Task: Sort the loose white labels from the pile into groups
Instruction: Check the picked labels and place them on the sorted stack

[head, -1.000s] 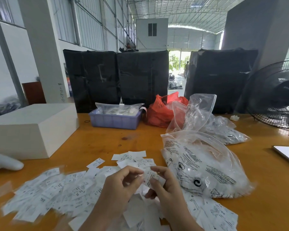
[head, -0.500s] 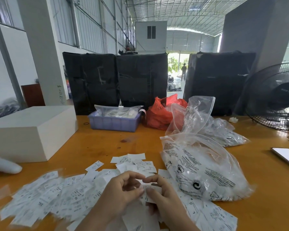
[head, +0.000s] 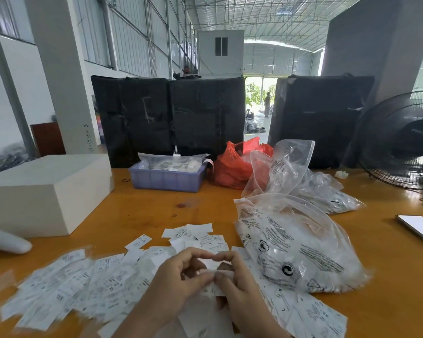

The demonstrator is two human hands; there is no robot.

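Over the pile: left hand (head: 178,276) and right hand (head: 232,276) pinch one label (head: 211,265) between curled fingertips.
Pile: white labels (head: 88,284) scattered on the wooden table (head: 144,211), beside a clear bag (head: 296,242).
Handling: probably featherlight, limp, clinging together; best peeled off singly by an edge.

we look from head height, forward and down across the surface (head: 137,215), close over both hands, the warehouse hall stretching away far ahead.
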